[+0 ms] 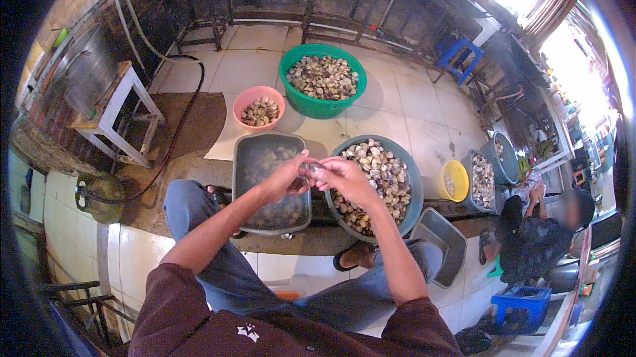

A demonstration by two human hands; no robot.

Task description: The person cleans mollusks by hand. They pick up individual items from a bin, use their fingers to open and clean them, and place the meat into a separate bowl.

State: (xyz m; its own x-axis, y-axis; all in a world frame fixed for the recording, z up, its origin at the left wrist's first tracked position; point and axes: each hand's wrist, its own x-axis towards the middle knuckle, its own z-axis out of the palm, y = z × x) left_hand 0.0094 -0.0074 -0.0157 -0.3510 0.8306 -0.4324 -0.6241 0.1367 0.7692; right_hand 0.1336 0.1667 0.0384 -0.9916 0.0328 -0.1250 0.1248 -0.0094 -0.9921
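Note:
My left hand (287, 177) and my right hand (346, 179) meet above the gap between a grey rectangular tub and a round blue-grey tub. Between their fingers is a small clam (315, 169), partly hidden. The grey rectangular tub (238, 158), on the left, holds cloudy water with pale clam meat or clams under the surface. On the right the round tub (416, 178) is heaped with clams in their shells (372, 161). Beyond these stand a pink bowl (238, 101) with some shells and a large green basin (308, 108) full of clams.
Right of the round tub stand a yellow bucket (459, 180), a grey tub of shells (481, 178) and an empty dark tray (447, 247). Another person (539, 242) sits at the far right. A gas cylinder (107, 198) with a hose and a white stool (119, 108) are at the left.

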